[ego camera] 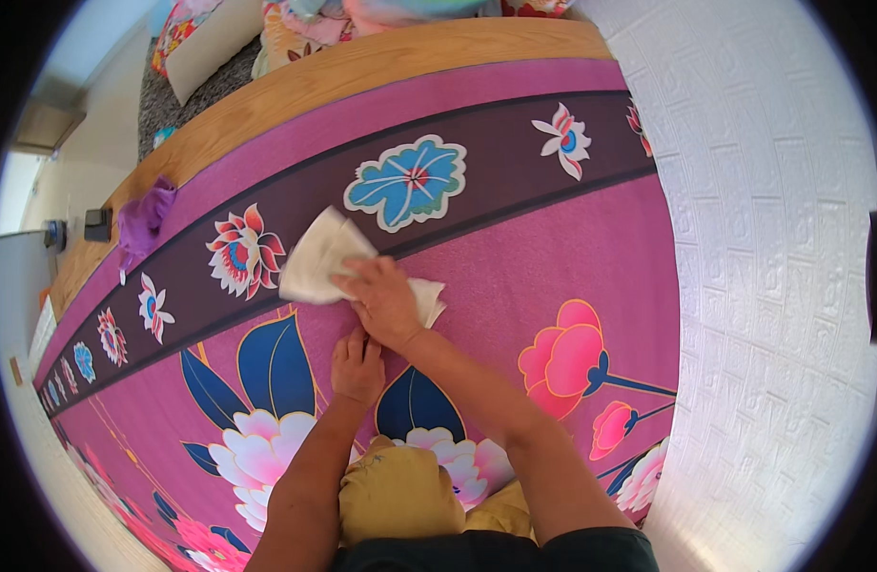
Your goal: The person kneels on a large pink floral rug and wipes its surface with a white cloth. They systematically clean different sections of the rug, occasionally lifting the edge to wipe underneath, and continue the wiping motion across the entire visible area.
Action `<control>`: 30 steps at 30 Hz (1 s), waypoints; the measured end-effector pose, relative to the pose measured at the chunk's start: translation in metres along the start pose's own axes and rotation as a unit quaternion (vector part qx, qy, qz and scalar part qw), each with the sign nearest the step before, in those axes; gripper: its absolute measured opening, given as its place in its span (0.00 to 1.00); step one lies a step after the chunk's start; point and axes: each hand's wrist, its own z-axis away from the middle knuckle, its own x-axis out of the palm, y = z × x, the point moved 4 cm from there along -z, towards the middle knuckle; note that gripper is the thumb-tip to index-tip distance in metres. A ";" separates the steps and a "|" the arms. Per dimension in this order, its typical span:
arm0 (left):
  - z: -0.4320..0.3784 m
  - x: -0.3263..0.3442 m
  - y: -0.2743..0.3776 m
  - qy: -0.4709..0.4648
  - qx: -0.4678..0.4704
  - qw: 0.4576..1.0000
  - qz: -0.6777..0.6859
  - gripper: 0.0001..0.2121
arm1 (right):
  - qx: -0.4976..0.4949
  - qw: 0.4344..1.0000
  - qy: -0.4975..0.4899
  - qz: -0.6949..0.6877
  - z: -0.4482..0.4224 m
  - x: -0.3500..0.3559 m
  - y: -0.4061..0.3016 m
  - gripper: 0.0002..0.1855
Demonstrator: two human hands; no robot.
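My right hand (pixel 386 300) presses on a white cloth (pixel 323 261), its fingers bunched on the fabric. One wide part of the cloth fans out to the left, slightly blurred, and a small corner sticks out to the right of the hand. Just below, my left hand (pixel 358 366) rests with curled fingers close to the right wrist. A small dark patch shows beside its fingers, and what it is stays unclear. Both hands are over a magenta floral-print covering (pixel 474 286) with a dark border band (pixel 496 168) of lotus motifs.
A wooden edge (pixel 410 53) runs along the far side. On the left lie a purple cloth (pixel 145 218) and a small black box (pixel 97 224). Colourful bedding (pixel 310 28) is heaped beyond the wood. A white brick-patterned wall (pixel 753 250) borders the right side.
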 end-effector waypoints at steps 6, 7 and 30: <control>-0.003 -0.006 -0.002 0.001 0.011 0.999 -0.043 0.17 | 0.303 0.889 0.325 -0.113 0.126 -0.175 0.130 0.17; -0.004 -0.006 -0.002 0.015 0.013 0.999 -0.042 0.17 | 0.390 0.846 0.359 0.052 0.159 -0.227 0.153 0.17; -0.009 0.000 0.015 0.027 0.068 0.997 0.002 0.17 | 0.522 0.628 0.506 0.278 0.427 -0.316 0.228 0.17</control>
